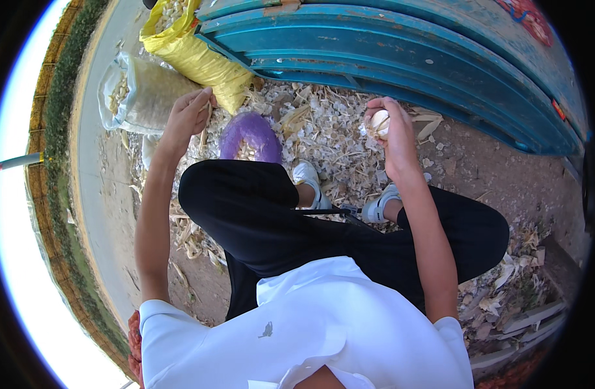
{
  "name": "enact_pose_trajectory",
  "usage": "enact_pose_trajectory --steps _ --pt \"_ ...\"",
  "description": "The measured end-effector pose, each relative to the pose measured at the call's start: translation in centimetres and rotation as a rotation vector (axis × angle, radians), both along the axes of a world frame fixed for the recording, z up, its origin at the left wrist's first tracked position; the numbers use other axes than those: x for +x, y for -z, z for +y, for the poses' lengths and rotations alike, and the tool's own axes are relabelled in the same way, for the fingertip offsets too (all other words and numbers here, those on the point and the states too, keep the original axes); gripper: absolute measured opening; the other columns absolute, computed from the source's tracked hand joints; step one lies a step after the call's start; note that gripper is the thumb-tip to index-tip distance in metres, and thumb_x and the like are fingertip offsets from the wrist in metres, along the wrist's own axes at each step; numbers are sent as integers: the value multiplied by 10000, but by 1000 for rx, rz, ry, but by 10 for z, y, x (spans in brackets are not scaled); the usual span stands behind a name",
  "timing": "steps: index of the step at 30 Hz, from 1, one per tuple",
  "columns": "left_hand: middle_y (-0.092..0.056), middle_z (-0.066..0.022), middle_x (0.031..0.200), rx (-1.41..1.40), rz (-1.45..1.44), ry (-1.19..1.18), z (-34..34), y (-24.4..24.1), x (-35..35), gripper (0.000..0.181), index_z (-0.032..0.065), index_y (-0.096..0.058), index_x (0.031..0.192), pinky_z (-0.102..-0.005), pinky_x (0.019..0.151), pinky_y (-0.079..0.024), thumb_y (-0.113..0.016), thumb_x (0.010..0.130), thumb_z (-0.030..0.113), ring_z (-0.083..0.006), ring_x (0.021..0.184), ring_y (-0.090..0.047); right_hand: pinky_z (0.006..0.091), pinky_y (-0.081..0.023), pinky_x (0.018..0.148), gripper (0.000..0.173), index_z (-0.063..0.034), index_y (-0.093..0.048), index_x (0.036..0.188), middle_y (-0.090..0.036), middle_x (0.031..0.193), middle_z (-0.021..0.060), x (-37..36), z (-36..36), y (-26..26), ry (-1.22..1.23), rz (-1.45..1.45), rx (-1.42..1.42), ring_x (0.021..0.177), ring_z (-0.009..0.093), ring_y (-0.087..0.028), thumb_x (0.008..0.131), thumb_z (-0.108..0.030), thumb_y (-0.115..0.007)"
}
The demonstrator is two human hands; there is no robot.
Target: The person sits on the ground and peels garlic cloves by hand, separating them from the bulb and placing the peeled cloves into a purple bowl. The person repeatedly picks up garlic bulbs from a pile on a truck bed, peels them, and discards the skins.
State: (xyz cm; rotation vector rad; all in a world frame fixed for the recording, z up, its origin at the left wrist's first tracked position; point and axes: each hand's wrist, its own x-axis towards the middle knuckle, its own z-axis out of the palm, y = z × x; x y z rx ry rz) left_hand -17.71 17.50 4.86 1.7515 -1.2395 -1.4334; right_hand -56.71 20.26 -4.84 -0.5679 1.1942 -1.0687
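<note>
My right hand (394, 129) curls around a white garlic bulb (379, 124), which is partly hidden by the fingers. Thumb and fingers of my left hand (190, 114) are pinched together on what looks like a strip of dry garlic skin (209, 113), only partly visible. That hand is raised in front of a white woven sack (154, 99) of peeled cloves. Between my hands, a purple plastic bag (251, 127) with pale cloves inside rests by my left knee. Garlic skins (334, 126) cover the ground around my shoes.
A yellow woven sack (207, 58) full of cloves leans beside a blue metal truck-bed panel (375, 53) that runs across the far side. Red mesh bagging (528, 22) lies on top at the right. Slats (533, 318) lie at the lower right, and a paved road (95, 112) passes on the left.
</note>
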Motion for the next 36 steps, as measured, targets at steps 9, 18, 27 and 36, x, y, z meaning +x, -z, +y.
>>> enact_pose_trajectory --steps 9,18,27,36 --pt "-741 -165 1008 347 -796 209 33 151 111 607 -47 -618 1307 -375 766 -563 -548 1029 489 -237 891 -728 292 -473 685 237 -158 -571 1100 -658 917 -11 6 3 0 -125 6 8 832 97 -616 1017 -327 -428" --pt "-579 -13 760 -125 -451 428 -22 33 -58 341 2 -639 1060 -274 646 -475 -501 1088 312 -113 697 -565 255 -402 572 226 -154 -486 1144 -621 918 1 5 2 5 -154 -82 -96 729 71 -535 982 -294 -414" --pt "-675 -210 853 -615 -456 800 12 33 -230 396 33 -571 1150 -504 626 -485 -620 1007 399 -419 737 -665 311 -491 856 359 -85 -504 1282 -619 1125 85 2 0 -1 -172 -167 -230 1020 154 -590 1060 -336 -376" --pt "-637 -84 682 -885 -672 552 8 58 -238 228 92 -649 949 -425 594 -516 -751 865 278 -332 655 -664 289 -413 595 352 -99 -586 1123 -573 904 -6 3 4 -16 -156 -113 20 824 76 -562 1075 -419 -448"
